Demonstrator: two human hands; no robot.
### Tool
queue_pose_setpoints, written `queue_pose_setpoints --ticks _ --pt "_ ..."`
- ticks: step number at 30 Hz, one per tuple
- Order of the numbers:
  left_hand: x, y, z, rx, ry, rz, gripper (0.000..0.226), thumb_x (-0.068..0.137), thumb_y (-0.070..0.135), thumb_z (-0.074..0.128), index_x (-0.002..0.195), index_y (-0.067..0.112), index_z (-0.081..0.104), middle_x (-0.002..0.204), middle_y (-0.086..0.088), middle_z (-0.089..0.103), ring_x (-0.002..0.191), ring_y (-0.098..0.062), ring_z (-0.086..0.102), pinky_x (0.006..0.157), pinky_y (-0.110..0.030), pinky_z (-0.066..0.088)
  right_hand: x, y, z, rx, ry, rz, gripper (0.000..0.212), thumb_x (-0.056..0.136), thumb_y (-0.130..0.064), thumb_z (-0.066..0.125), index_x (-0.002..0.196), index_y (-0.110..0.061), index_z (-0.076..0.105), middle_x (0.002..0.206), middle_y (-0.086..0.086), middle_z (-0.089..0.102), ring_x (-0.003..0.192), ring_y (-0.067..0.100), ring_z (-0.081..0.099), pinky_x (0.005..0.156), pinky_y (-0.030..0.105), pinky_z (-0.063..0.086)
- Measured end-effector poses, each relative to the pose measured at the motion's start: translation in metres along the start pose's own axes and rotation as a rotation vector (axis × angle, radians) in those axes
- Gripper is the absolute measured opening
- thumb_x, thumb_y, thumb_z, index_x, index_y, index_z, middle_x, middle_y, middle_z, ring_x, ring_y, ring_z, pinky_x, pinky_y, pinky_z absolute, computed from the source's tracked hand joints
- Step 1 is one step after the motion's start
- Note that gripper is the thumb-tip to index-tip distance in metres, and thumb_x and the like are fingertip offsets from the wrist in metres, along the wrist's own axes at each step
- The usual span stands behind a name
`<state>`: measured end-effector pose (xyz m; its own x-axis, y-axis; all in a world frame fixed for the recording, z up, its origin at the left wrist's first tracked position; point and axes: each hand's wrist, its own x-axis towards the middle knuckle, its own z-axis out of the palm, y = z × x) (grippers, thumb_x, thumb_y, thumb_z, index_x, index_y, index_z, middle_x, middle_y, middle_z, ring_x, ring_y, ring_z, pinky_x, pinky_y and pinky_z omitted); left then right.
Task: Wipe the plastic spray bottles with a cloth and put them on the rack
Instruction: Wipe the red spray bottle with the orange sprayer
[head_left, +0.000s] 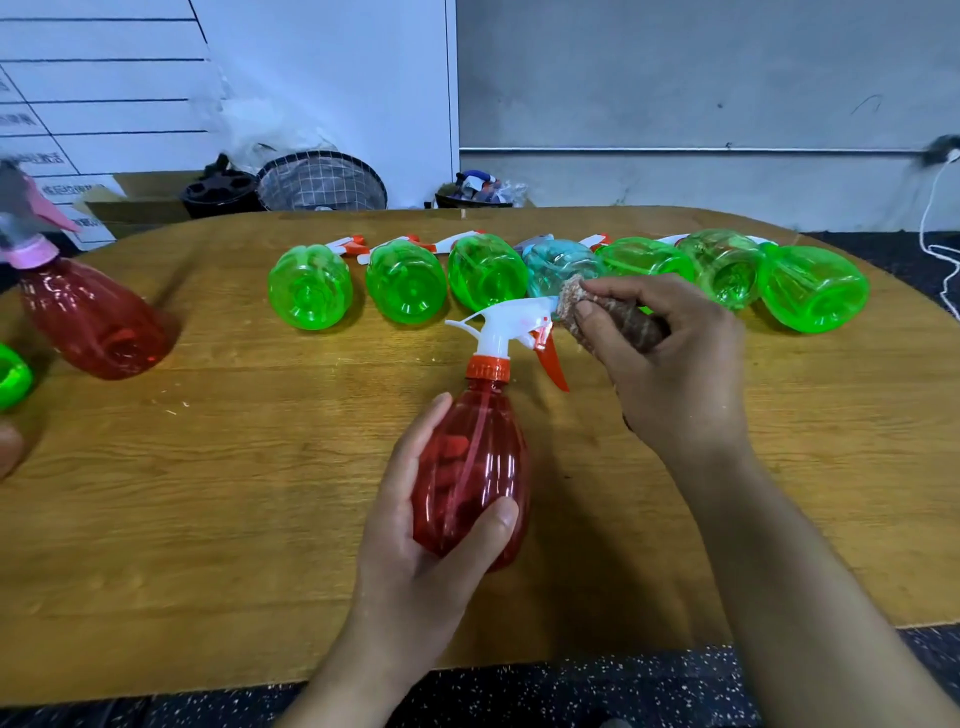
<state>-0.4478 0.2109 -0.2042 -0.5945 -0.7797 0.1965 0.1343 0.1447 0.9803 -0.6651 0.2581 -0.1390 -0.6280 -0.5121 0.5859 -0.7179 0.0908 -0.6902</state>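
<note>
One red spray bottle (475, 478) is held above the wooden table (208, 493), near its front edge, nozzle pointing away from the person. The left hand (415, 530) grips the bottle's body from below, thumb and fingers curled round it. The right hand (670, 358) pinches a brown cloth (613, 317), bunched between thumb and fingers, and presses it against the tip of the white spray head (509, 325) (orange collar and orange trigger below it).

Count along the far side of the table: six green bottles, among them the leftmost green bottle (309, 288) and the rightmost green bottle (813, 293), plus one pale blue bottle (558, 270), all seven lying on their sides in a row, bases toward the camera.

At the left edge: a second red bottle (93, 322) with a pink cap, tilted, and part of one further green object (13, 376), cut off by the frame.

Behind the table: one wire-mesh basket (322, 182).
</note>
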Motion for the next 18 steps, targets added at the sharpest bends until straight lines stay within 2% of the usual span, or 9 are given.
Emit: queue_pose_setpoints --ticks 3,8,10,12,13,15,17,18 --pt "0.000 0.002 0.000 0.007 -0.005 -0.013 0.082 0.078 0.037 0.081 0.153 0.033 0.048 0.140 0.016 0.066 0.121 -0.010 0.070 0.094 -0.017 0.055 -0.002 -0.002 0.000 0.013 -0.022 -0.031 0.017 0.095 -0.025 0.078 0.111 -0.026 0.079 0.101 -0.011 0.073 0.096 0.000 0.068 0.083 0.017 0.053" --pt "0.008 0.007 -0.007 -0.008 0.007 -0.038 0.080 0.081 0.033 0.087 0.151 0.040 0.050 0.138 0.015 0.068 0.124 -0.010 0.069 0.100 -0.024 0.057 -0.002 -0.001 0.000 0.090 -0.062 0.044 0.017 0.095 -0.024 0.078 0.112 -0.026 0.079 0.103 -0.016 0.073 0.092 0.002 0.070 0.079 0.025 0.057" --pt "0.017 0.015 -0.014 -0.018 0.035 -0.031 0.075 0.086 0.026 0.084 0.150 0.038 0.048 0.129 0.022 0.072 0.118 -0.003 0.070 0.093 -0.018 0.056 -0.001 -0.011 -0.003 0.271 -0.179 0.028 0.016 0.092 -0.022 0.080 0.108 -0.023 0.079 0.100 -0.010 0.075 0.083 0.003 0.071 0.073 0.022 0.055" --pt "0.025 0.022 -0.021 -0.058 0.093 -0.021 0.069 0.089 0.023 0.082 0.149 0.035 0.048 0.126 0.025 0.073 0.118 0.001 0.069 0.091 -0.014 0.055 -0.006 -0.027 -0.002 0.405 -0.422 -0.032 0.013 0.091 -0.020 0.080 0.104 -0.021 0.079 0.091 -0.004 0.074 0.072 0.006 0.068 0.065 0.019 0.050" --pt "0.027 0.024 -0.025 -0.087 0.119 -0.009 0.069 0.090 0.027 0.080 0.150 0.034 0.048 0.128 0.023 0.072 0.121 0.000 0.068 0.094 -0.014 0.054 -0.009 -0.033 0.001 0.423 -0.552 -0.064 0.013 0.090 -0.021 0.080 0.103 -0.021 0.080 0.089 -0.003 0.073 0.072 0.011 0.068 0.064 0.023 0.049" --pt "0.032 0.027 -0.033 -0.122 0.135 0.023 0.077 0.087 0.049 0.080 0.154 0.034 0.045 0.137 0.019 0.069 0.129 -0.004 0.065 0.100 -0.019 0.054 -0.016 -0.041 0.008 0.416 -0.706 -0.099 0.014 0.090 -0.022 0.081 0.103 -0.022 0.081 0.090 -0.002 0.072 0.077 0.018 0.069 0.067 0.031 0.051" --pt "0.032 0.029 -0.039 -0.122 0.098 0.036 0.093 0.081 0.072 0.076 0.159 0.035 0.040 0.147 0.014 0.063 0.137 -0.011 0.060 0.108 -0.031 0.054 -0.020 -0.044 0.015 0.430 -0.694 -0.066 0.013 0.092 -0.021 0.080 0.104 -0.022 0.081 0.092 -0.004 0.073 0.082 0.016 0.070 0.070 0.029 0.051" --pt "0.031 0.030 -0.041 -0.112 0.073 0.044 0.098 0.080 0.076 0.074 0.161 0.034 0.037 0.149 0.015 0.061 0.138 -0.012 0.059 0.110 -0.033 0.053 -0.020 -0.044 0.018 0.430 -0.645 -0.050 0.014 0.092 -0.021 0.079 0.105 -0.021 0.081 0.093 -0.007 0.074 0.084 0.014 0.071 0.071 0.025 0.051"
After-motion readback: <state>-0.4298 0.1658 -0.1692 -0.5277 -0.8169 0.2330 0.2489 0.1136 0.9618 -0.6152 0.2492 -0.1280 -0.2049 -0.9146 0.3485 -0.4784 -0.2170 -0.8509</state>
